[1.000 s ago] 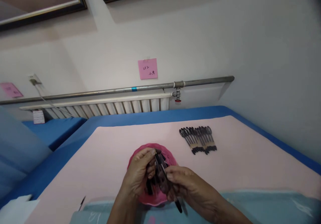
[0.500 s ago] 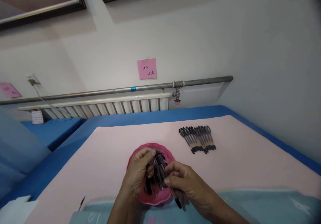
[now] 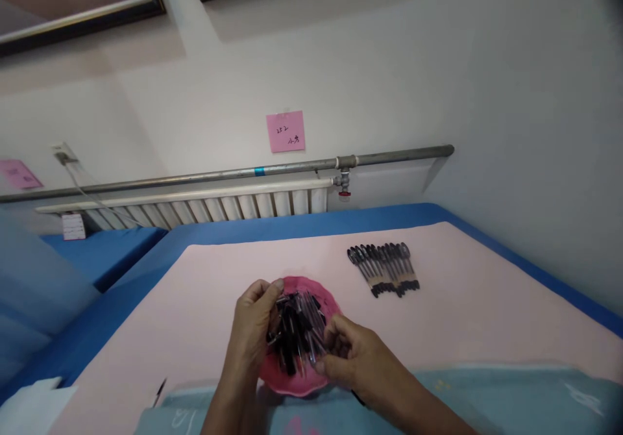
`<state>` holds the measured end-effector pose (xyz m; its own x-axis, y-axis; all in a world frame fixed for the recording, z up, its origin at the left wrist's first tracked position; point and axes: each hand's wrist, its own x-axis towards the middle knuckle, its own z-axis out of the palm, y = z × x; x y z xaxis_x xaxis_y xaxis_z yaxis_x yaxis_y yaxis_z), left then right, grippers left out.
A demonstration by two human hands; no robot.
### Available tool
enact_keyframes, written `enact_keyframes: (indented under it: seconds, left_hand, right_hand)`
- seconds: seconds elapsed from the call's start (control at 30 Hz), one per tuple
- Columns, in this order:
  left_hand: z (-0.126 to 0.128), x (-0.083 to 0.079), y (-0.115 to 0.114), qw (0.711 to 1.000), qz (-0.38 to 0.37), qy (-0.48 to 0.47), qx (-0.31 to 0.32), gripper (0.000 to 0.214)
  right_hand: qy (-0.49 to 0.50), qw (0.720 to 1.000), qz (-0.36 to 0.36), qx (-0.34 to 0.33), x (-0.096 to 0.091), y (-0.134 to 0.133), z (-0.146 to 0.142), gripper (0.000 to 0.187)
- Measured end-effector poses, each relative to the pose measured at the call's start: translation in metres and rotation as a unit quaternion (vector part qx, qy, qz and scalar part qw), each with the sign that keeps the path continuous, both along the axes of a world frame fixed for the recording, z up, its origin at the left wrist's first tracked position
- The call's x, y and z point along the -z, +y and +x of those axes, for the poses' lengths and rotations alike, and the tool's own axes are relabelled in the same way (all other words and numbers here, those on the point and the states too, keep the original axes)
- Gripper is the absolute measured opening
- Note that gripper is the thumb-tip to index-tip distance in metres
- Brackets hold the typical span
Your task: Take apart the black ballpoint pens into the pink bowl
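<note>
A pink bowl (image 3: 327, 297) sits on the pink table cover in front of me, filled with several black-and-clear pens (image 3: 294, 328). My left hand (image 3: 253, 328) curls over the bowl's left side, fingers closed round some of the pens. My right hand (image 3: 353, 354) reaches in from the right, fingers pinched on pens at the bowl's near right edge. A dark pen tip shows below my right hand.
A neat row of several finished pens (image 3: 385, 267) lies on the pink cover (image 3: 462, 311) to the right rear. The blue table edge (image 3: 302, 224) meets a wall with a radiator (image 3: 204, 208) and pipe. A light-blue sheet (image 3: 511, 402) covers the near edge.
My left hand has shifted left and lowered the bundle of pens into the bowl. My right hand has dropped closer to the bowl's rim, and the single pen it held upright is mostly hidden.
</note>
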<state>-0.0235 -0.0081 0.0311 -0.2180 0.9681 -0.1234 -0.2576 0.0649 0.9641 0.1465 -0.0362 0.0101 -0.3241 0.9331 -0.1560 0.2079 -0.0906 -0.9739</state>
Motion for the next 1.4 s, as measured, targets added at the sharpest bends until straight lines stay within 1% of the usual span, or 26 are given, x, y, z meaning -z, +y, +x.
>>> enact_keyframes:
  seconds: [0.13,0.17,0.27,0.33,0.37,0.43,0.53,0.57,0.63,0.73,0.9,1.0,1.1,1.17,1.2,1.27,1.33,1.4]
  left_hand:
    - [-0.022,-0.006,0.002,0.994,-0.014,0.095,-0.054,0.037]
    - [-0.026,-0.006,0.002,0.991,-0.026,0.124,-0.05,0.033]
    - [-0.031,-0.004,0.002,0.973,-0.043,0.228,-0.007,0.018]
    - [-0.026,-0.003,0.0,0.96,-0.026,0.278,0.014,0.008]
    - [-0.022,-0.002,-0.001,0.959,-0.014,0.281,0.03,0.007]
    - [-0.011,-0.002,-0.004,0.967,-0.007,0.24,0.089,0.011]
    - [0.007,-0.004,-0.009,0.971,-0.033,0.124,0.202,0.02]
    - [0.012,-0.004,-0.01,0.97,-0.042,0.09,0.224,0.023]
    - [0.021,-0.004,-0.012,0.969,-0.051,0.038,0.237,0.028]
    - [0.028,-0.001,-0.012,0.975,-0.051,0.001,0.215,0.034]
    - [0.027,0.0,-0.01,0.982,-0.04,-0.043,0.179,0.039]
    - [0.017,-0.004,-0.007,0.99,-0.027,-0.068,0.121,0.04]
    - [-0.001,-0.01,-0.002,0.997,-0.005,-0.075,0.031,0.04]
    - [-0.014,-0.01,0.0,0.999,-0.003,-0.04,-0.008,0.04]
    - [-0.019,-0.009,0.002,1.0,-0.009,-0.004,-0.011,0.04]
    - [-0.027,-0.005,0.004,0.993,-0.034,0.111,0.003,0.039]
    - [-0.029,0.001,0.006,0.966,-0.049,0.255,0.019,0.031]
    - [-0.025,0.006,0.006,0.929,-0.047,0.365,0.023,0.018]
  right_hand:
    - [-0.004,1.0,-0.008,-0.001,-0.003,0.004,0.005,0.017]
    - [0.001,1.0,-0.007,0.002,-0.004,0.005,0.006,0.015]
    - [0.009,1.0,-0.002,0.012,-0.005,0.007,0.007,0.012]
    - [0.012,1.0,0.004,0.017,-0.005,0.007,0.007,0.011]
    - [0.016,1.0,0.006,0.017,-0.004,0.008,0.007,0.011]
    - [0.033,0.999,0.006,0.017,-0.003,0.008,0.006,0.009]
    - [0.06,0.998,0.0,0.007,-0.002,0.006,0.004,0.005]
    - [0.065,0.998,-0.006,0.0,-0.001,0.005,0.003,0.005]
    - [0.078,0.997,-0.016,-0.013,0.0,0.004,0.001,0.006]
    - [0.092,0.995,-0.021,-0.021,0.001,0.004,-0.001,0.006]
    - [0.06,0.998,-0.015,-0.027,-0.003,0.003,0.0,0.006]
    - [0.01,0.999,-0.017,-0.034,-0.008,0.0,0.001,0.005]
    - [-0.026,0.999,-0.016,-0.042,-0.01,-0.001,0.002,0.006]
    - [-0.021,0.999,-0.016,-0.033,-0.008,0.0,0.003,0.005]
    - [-0.007,1.0,-0.017,-0.025,-0.006,0.002,0.004,0.005]
    - [0.03,0.999,-0.026,-0.007,-0.003,0.006,0.006,0.004]
    - [0.062,0.997,-0.046,0.004,0.0,0.01,0.008,0.005]
    - [0.077,0.994,-0.077,0.011,0.0,0.012,0.009,0.009]
